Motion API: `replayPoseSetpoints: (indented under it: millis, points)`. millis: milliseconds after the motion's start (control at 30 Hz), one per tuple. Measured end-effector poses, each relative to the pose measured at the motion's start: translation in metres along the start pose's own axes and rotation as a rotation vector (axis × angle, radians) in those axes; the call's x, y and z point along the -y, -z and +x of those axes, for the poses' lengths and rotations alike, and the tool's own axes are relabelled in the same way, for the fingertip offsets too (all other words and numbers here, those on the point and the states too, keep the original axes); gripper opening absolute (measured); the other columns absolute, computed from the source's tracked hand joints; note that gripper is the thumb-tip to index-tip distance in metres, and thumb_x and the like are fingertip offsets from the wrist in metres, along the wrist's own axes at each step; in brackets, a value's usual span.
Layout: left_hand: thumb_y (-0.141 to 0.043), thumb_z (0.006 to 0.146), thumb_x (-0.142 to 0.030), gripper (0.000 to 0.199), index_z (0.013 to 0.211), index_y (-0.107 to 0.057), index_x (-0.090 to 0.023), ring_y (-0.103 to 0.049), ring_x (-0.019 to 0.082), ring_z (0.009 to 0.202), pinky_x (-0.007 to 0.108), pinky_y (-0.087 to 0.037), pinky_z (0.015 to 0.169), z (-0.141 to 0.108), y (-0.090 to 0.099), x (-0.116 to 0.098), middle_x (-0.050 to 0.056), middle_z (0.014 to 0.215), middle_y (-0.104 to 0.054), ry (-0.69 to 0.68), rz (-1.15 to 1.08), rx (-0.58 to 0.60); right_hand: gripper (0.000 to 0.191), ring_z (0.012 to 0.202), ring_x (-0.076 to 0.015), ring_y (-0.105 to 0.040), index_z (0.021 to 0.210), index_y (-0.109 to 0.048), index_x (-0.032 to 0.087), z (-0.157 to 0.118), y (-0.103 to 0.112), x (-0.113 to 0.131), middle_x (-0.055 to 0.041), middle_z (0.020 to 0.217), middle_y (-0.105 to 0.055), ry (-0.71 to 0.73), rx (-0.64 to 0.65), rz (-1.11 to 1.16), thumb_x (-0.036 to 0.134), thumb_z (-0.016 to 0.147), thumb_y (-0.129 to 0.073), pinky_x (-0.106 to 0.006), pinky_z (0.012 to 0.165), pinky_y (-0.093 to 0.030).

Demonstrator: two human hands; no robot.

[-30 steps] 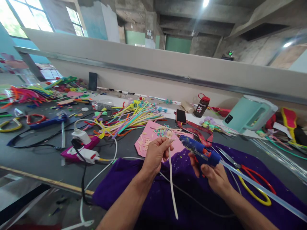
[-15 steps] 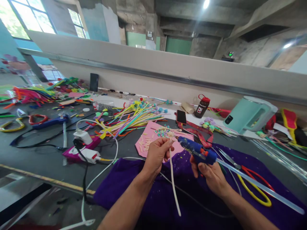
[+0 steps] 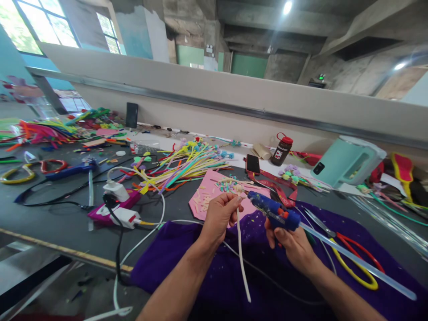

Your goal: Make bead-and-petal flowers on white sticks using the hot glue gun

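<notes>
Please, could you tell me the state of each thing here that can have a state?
Cream stem: pinched in left hand, lower end hanging.
Blue glue gun: held in right hand, clear stick loaded.
Power strip: plugs inserted.
Bottle: upright, red cap on.
Phone beside the bottle: lying flat, screen dark.
Scissors on purple cloth: handles apart.

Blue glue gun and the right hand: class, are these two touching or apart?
Touching: the head view shows the right hand wrapped around the handle below the blue glue gun.
</notes>
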State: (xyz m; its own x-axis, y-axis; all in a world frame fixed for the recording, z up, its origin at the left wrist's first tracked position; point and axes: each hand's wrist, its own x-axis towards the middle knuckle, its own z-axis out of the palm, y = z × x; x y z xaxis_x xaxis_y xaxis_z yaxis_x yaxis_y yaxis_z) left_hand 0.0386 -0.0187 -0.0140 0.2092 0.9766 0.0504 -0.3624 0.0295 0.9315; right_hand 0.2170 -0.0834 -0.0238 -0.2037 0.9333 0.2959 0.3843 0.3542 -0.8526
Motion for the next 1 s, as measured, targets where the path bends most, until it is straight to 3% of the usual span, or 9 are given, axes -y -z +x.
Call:
replayPoseSetpoints:
  millis: [300, 733, 1000]
  points:
    - [-0.060, 0.071, -0.037, 0.026, 0.062, -0.054, -0.014, -0.034, 0.002, 0.029, 0.015, -0.021, 0.029, 0.0003, 0.0007, 0.0008, -0.005, 0.045, -0.051, -0.013, 0.009, -0.007, 0.049, 0.057, -0.0152, -0.048, 0.054, -0.054, 0.016, 0.0001, 0.0014, 0.0010, -0.0026, 0.058, -0.052, 0.022, 0.026, -0.106, 0.046, 0.086, -0.033, -0.027, 0.058, -0.035]
    - [-0.061, 0.070, -0.036, 0.025, 0.062, -0.054, -0.014, -0.035, 0.001, 0.031, 0.014, -0.023, 0.029, 0.0005, 0.0004, 0.0003, -0.004, 0.050, -0.053, -0.001, 0.006, -0.003, 0.046, 0.056, -0.0139, -0.047, 0.059, -0.055, 0.016, -0.0003, 0.0042, -0.0047, -0.0017, 0.058, -0.051, 0.031, 0.032, -0.102, 0.045, 0.086, -0.032, -0.026, 0.056, -0.033]
    - [-0.060, 0.071, -0.036, 0.025, 0.062, -0.054, -0.013, -0.035, 0.001, 0.030, 0.014, -0.022, 0.029, 0.0012, 0.0005, 0.0008, -0.004, 0.048, -0.052, -0.016, 0.021, -0.011, 0.037, 0.055, -0.0135, -0.046, 0.073, -0.058, 0.016, -0.0019, 0.0052, -0.0041, -0.0002, 0.057, -0.052, -0.002, 0.079, -0.117, 0.043, 0.086, -0.035, -0.025, 0.055, -0.034]
